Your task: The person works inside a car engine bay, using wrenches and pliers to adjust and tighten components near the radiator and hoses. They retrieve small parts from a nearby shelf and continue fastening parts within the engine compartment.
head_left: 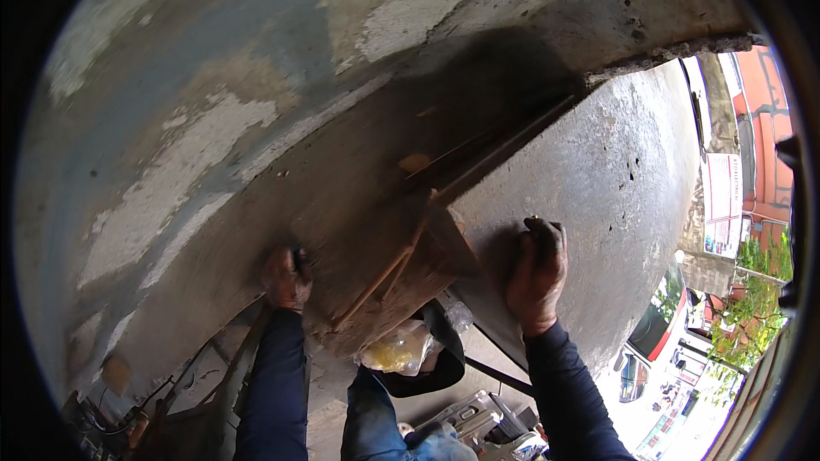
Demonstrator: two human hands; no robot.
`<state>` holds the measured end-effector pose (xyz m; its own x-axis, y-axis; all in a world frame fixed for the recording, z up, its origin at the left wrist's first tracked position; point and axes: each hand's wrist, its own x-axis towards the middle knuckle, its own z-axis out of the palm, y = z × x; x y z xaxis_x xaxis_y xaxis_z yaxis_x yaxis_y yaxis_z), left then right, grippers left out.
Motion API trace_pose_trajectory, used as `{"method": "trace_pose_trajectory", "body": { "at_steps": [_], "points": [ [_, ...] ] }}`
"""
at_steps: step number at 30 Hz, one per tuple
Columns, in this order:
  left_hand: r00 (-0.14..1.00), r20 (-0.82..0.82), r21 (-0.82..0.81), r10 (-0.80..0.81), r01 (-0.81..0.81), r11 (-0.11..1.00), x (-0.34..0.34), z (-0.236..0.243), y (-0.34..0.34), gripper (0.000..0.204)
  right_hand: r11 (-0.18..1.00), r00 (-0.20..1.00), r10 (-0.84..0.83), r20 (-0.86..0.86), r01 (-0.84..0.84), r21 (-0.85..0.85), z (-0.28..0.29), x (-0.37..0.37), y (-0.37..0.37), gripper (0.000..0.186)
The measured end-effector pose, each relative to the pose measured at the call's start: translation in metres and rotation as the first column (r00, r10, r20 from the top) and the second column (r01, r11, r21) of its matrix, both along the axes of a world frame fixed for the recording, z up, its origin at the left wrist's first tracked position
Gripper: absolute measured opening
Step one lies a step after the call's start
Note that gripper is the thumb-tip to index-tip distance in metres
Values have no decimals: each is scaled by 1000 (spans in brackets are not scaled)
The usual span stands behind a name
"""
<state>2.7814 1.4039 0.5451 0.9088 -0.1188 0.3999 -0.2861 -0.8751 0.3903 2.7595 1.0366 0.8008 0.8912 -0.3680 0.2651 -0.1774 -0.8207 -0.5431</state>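
My left hand (289,280) is curled closed over a dark brown, dusty surface (342,196). Whatever its fingers grip, if anything, does not show. My right hand (540,277) is also closed, held against or just above a grey, scuffed panel (598,196). A tiny speck shows at its fingertips, too small to name. Between the hands lie thin brown sticks (372,288) beside a ridge that runs up and away to the right. Both forearms wear dark sleeves.
A wall with peeling paint (196,162) curves along the left and far side. Below hang clear and yellowish plastic bags (397,352) and a black strap (453,358). Metal cases (470,414) sit low near my blue jeans (371,418). At right are a sign (722,205) and parked vehicles (658,316).
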Motion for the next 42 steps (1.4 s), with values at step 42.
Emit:
{"method": "trace_pose_trajectory", "body": {
  "at_steps": [42],
  "points": [
    [658, -747, -433, 98, -593, 679, -526, 275, -12, 26, 941, 982, 188, -7, -183, -285, -78, 27, -87, 34]
  ]
}}
